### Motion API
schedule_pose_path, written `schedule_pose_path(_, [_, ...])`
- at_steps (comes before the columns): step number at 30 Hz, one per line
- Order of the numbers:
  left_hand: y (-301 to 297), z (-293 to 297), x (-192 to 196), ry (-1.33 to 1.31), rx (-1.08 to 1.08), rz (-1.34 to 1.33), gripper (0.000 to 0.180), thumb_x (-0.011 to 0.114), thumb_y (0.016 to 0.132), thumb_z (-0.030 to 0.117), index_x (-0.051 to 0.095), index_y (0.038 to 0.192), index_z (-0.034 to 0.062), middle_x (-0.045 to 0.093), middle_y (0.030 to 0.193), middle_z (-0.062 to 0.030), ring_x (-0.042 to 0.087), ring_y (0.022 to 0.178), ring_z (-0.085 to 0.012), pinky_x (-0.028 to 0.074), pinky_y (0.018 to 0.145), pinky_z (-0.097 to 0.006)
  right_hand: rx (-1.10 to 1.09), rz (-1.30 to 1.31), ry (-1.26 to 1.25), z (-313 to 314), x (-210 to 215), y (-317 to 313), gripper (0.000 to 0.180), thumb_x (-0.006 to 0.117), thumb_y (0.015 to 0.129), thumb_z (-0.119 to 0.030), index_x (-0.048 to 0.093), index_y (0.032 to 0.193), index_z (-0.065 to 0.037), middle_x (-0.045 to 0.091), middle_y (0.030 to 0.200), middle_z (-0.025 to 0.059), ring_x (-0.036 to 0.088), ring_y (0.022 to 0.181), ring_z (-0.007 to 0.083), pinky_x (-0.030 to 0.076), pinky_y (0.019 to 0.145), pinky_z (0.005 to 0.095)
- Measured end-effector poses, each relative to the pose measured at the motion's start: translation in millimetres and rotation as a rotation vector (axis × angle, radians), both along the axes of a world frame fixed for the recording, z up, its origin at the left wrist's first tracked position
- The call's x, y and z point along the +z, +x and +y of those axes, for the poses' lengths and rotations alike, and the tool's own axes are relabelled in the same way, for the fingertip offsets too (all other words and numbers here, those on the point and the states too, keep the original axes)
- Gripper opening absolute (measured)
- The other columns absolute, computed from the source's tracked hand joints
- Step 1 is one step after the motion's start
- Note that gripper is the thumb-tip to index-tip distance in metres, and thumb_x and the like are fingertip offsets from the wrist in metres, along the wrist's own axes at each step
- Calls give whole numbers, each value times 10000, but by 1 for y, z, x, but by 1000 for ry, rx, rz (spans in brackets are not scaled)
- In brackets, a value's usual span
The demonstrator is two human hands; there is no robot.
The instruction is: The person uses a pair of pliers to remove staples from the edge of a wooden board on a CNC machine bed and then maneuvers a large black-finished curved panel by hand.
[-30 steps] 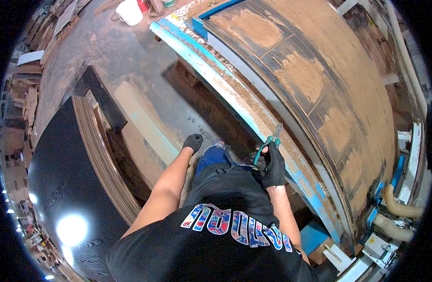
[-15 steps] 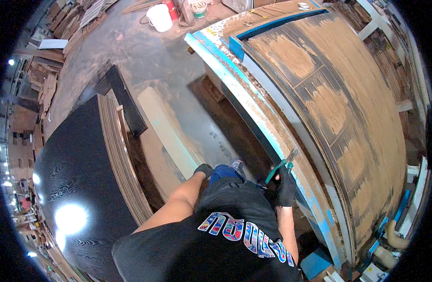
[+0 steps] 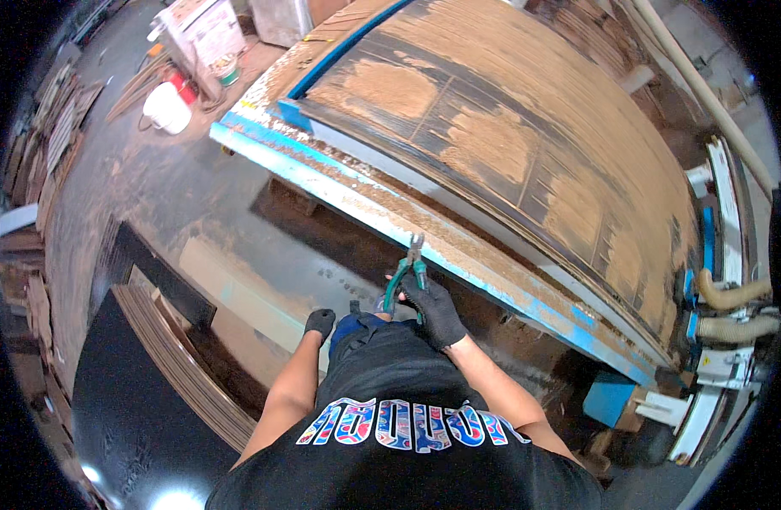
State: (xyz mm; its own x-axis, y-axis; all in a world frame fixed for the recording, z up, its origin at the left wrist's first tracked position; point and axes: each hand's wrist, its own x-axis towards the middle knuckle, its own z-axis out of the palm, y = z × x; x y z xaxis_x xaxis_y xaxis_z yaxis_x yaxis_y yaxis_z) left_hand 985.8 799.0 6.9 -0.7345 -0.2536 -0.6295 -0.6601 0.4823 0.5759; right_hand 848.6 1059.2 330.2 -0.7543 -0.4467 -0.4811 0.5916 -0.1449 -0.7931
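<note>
In a black glove, my right hand (image 3: 437, 314) is wrapped round the handles of green-handled pliers (image 3: 415, 252). Their metal jaws point away from me, and in the picture they overlap the blue-and-white edge of a long machine bed (image 3: 467, 263); whether they touch it I cannot tell. On that bed lies a large dark wood panel (image 3: 484, 197) with patches of brown dust on it. My left hand (image 3: 320, 320), also gloved in black, hangs by my left thigh with its fingers curled in. Nothing shows in it.
To my left stands a stack of black-topped boards (image 3: 123, 382), with a dark frame-like board (image 3: 174, 276) beyond it. A pale board (image 3: 237, 289) lies on the floor. A white bucket (image 3: 167, 109) stands far left, and ribbed hoses (image 3: 735, 327) are at the right.
My view has turned to the right, so the machine and boards sit further left. My right hand, with the pliers, has come round in front of me, and the pliers now point straight ahead.
</note>
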Motion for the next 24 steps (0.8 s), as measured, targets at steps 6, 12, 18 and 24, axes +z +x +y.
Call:
schedule_pose_path(6, [-49,19,57,230,209,259,378,523,860,311,640,1062,14,638,1079,-160,606,1002,-255,453,880,-339,63,158,90,8,11,0,280,602,870,-248,595,1059,-41,580,1027,71,552,869,177,436,838,299])
schedule_pose_path(12, [-157,67,235,1742,553,304,630,310,922,539,348,1382,111,422,1359,-160,418,1228,-311,333,1020,-430,205,905,653,14,33,-6,325,650,805,-238,572,1014,-1,491,1074,229,488,1020,368,406,907,405])
schedule_pose_path(18, [-200,101,322,2058,550,427,710,319,865,647,352,1382,162,366,1391,-176,345,1266,-370,241,1078,-492,268,917,733,9,35,3,319,648,792,-223,584,1023,-13,490,1150,243,467,1070,395,389,934,444])
schedule_pose_path(24, [-209,111,340,2100,525,448,737,407,829,654,393,1357,139,388,1376,-167,372,1247,-369,253,1068,-523,241,947,800,7,53,7,335,673,777,-287,629,988,-30,514,1093,196,495,1027,361,398,884,422])
